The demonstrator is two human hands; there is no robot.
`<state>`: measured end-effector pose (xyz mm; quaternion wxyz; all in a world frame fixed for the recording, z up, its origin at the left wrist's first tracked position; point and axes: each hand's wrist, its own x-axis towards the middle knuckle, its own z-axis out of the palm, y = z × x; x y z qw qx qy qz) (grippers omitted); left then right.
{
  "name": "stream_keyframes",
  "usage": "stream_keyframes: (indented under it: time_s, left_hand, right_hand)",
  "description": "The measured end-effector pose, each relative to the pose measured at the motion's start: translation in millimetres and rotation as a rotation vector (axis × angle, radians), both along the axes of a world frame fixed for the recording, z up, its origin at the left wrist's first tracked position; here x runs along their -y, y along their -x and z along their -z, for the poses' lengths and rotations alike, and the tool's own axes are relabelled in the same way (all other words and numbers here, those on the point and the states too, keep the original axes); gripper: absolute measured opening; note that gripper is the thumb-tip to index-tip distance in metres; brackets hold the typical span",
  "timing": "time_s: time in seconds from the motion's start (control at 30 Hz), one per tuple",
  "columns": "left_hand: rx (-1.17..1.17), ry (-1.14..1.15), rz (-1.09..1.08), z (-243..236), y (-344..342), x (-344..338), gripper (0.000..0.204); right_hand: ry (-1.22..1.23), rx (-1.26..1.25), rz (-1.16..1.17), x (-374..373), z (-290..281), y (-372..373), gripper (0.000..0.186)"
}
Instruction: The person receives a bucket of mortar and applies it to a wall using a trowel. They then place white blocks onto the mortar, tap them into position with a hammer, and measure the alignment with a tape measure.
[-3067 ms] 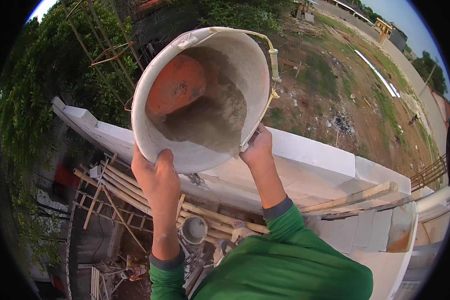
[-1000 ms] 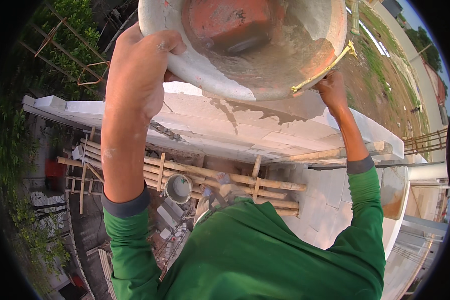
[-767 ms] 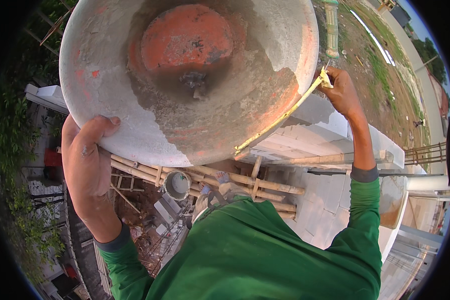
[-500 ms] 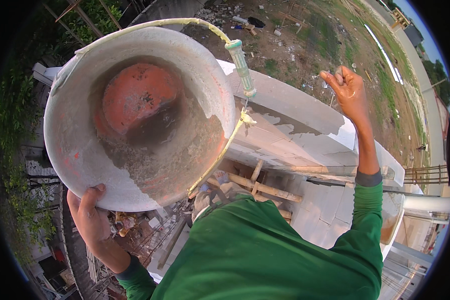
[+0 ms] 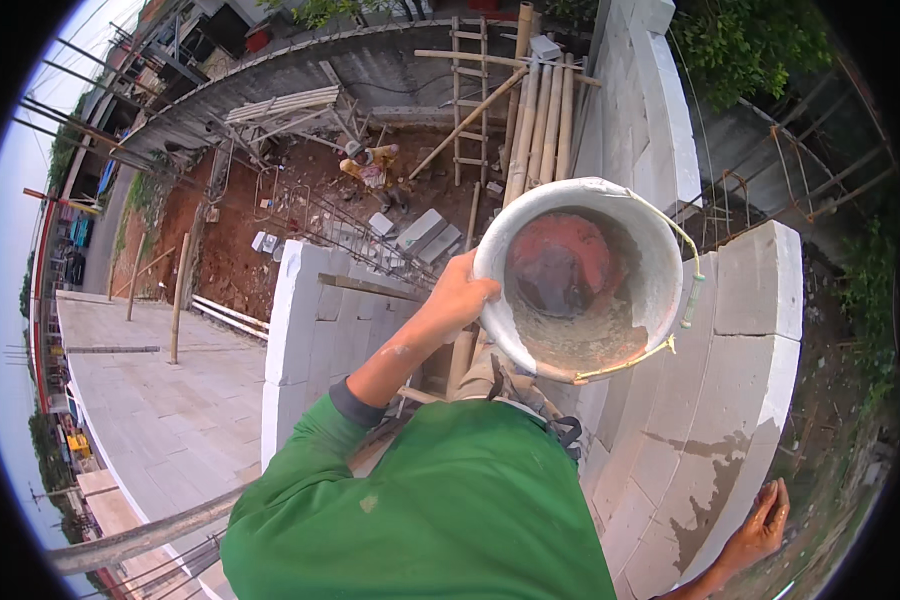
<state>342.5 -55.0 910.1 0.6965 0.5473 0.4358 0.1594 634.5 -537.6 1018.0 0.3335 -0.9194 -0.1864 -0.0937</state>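
Observation:
My left hand [image 5: 460,298] grips the left rim of a pale, mortar-stained bucket [image 5: 630,300], tilted so that its reddish bottom and wet, grimy residue show. A thin yellowish handle with a greenish grip hangs at the bucket's right side. My right hand [image 5: 755,530], low at the right, holds nothing, its fingers loosely bent and apart. It is beside a white block wall [image 5: 730,390] with a dark, irregular wet stain running down it.
Bamboo poles [image 5: 545,125] lead away behind the bucket. Another wall [image 5: 295,340] stands at my left. Below, a person [image 5: 370,175] in yellowish clothing is among blocks [image 5: 425,235] and scaffolding. Rebar [image 5: 740,200] and trees [image 5: 750,50] are at the upper right.
My right hand has let go of the bucket and moved away, leaving my left hand holding it. A wet stain has appeared on the wall. The view has swung round toward the scaffolding.

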Motion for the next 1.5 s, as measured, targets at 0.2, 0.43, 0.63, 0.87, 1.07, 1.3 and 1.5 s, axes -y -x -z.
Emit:
stream_keyframes:
  time_s: [0.2, 0.43, 0.63, 0.87, 1.07, 1.3, 1.5]
  left_hand:
    - [-0.089, 0.08, -0.356, 112.0, 69.5, 34.8, 0.054]
    - [-0.055, 0.215, -0.943, 229.5, 183.3, 81.0, 0.051]
    - [0.04, 0.243, -1.398, 235.0, 280.0, 110.5, 0.047]
    - [0.252, 0.154, -1.781, 256.5, 416.3, 99.6, 0.039]
    - [0.425, 0.091, -1.979, 324.6, 545.2, 28.0, 0.043]
    - [0.446, 0.104, -2.171, 362.5, 604.1, -32.6, 0.046]
    - [0.506, 0.01, -2.028, 411.5, 670.5, -63.2, 0.049]
  right_hand:
    - [0.124, -0.145, -0.284, -100.0, 94.4, -9.9, 0.03]
    - [0.339, -0.048, -0.662, -152.6, 244.6, -57.8, 0.064]
    - [0.439, -0.402, -0.713, -157.1, 344.5, -63.3, 0.033]
    - [0.485, -0.496, -0.636, -182.2, 376.6, -55.3, 0.008]
    - [0.64, -0.446, -0.733, -202.8, 392.6, -83.7, 0.009]
    - [0.817, -0.303, -0.833, -163.5, 409.2, -132.5, 0.026]
    - [0.852, -0.483, -0.626, -165.9, 376.7, -81.9, 0.018]
